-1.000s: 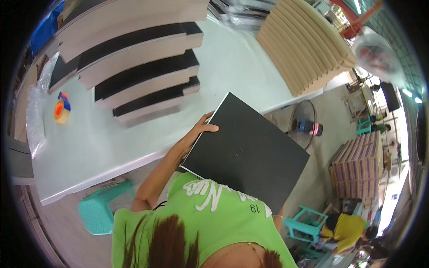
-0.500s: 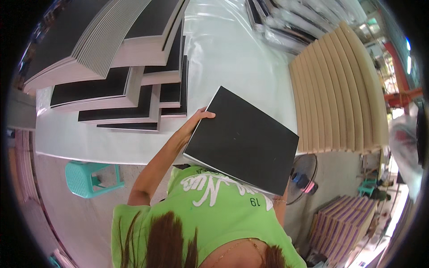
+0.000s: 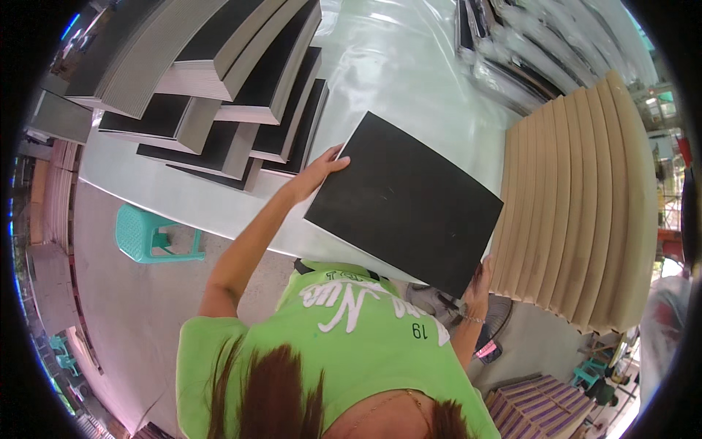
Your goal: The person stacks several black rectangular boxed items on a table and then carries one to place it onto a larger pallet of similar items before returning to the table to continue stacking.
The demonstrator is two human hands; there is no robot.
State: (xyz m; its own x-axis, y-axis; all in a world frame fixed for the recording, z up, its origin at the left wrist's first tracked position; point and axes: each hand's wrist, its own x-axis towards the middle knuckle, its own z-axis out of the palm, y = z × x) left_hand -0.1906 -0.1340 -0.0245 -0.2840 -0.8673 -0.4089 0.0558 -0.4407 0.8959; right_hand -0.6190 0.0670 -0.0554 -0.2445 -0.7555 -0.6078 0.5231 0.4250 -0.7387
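One black board (image 3: 406, 201), held flat above the pale table (image 3: 409, 66), left hand (image 3: 316, 172) fingers gripping its left edge, right hand (image 3: 477, 282) clasping its lower right corner, five stepped black-topped stacks (image 3: 219, 88) left, one tan fanned stack (image 3: 585, 205) right.

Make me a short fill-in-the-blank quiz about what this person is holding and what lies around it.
1. Both hands hold a flat sheet whose colour is ____.
2. The left hand grips the sheet's ____ edge.
3. The stool on the floor is coloured ____.
4. The stepped tan boards lie on the sheet's ____ side.

Missing words: black; left; turquoise; right
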